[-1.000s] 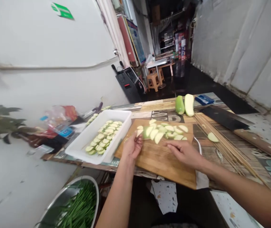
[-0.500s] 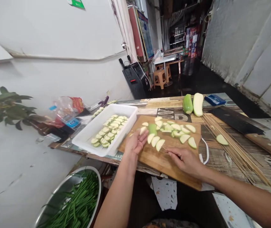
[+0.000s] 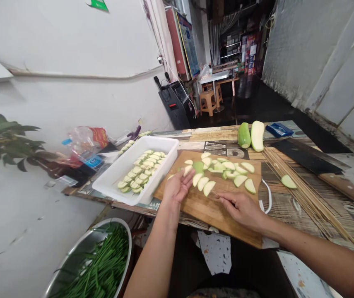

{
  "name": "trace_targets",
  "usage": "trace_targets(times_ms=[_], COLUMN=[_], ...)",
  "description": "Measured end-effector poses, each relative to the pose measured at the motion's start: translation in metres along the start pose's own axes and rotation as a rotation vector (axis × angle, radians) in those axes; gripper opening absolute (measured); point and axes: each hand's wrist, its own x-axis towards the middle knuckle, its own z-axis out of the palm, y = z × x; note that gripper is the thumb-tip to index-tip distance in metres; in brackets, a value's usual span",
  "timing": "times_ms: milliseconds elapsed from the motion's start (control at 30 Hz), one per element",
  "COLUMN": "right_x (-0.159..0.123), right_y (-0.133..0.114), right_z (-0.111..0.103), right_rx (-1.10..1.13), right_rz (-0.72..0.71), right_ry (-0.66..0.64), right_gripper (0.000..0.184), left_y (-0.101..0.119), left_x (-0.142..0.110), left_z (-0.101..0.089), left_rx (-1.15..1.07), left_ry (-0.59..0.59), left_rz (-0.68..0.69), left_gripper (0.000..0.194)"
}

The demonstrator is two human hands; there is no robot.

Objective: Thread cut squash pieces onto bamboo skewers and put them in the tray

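Note:
My right hand (image 3: 242,209) pinches a thin bamboo skewer (image 3: 215,193) low over the wooden cutting board (image 3: 223,219). At the skewer's far end, three half-round pale green squash slices (image 3: 208,188) sit in a row. My left hand (image 3: 177,188) is palm up with its fingers stretched out, left of that row. Just beyond its fingertips is another slice (image 3: 188,170); whether they touch it I cannot tell. Loose slices (image 3: 229,165) lie scattered over the back of the board.
Left of the board stands a white plastic tub (image 3: 133,200) holding skewered slices. To the right lie bamboo skewers (image 3: 304,198) and a cleaver (image 3: 310,157). Squash halves (image 3: 257,136) and a blue box (image 3: 279,130) are behind. A metal bowl of green stalks (image 3: 102,260) stands below left.
The view has shifted, moving the scene right in the picture. My left fingers have opened out from a curl. Slices on the board's right have spread apart; my right hand keeps the skewer.

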Motion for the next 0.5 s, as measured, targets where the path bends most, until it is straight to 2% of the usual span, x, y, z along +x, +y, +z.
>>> trace_targets(times_ms=[300, 500], right_x=[0.0009, 0.0003], right_y=[-0.0037, -0.0008], right_z=[-0.0022, -0.0002], right_rx=[0.018, 0.02], right_rz=[0.0, 0.0], right_ry=[-0.002, 0.008], right_gripper=[0.03, 0.03], left_y=[-0.0035, -0.0047], left_x=[-0.0007, -0.0024], left_z=[0.0031, 0.0064], left_rx=[0.023, 0.042], left_ry=[-0.014, -0.027], left_rz=[0.054, 0.035], left_gripper=[0.007, 0.008])
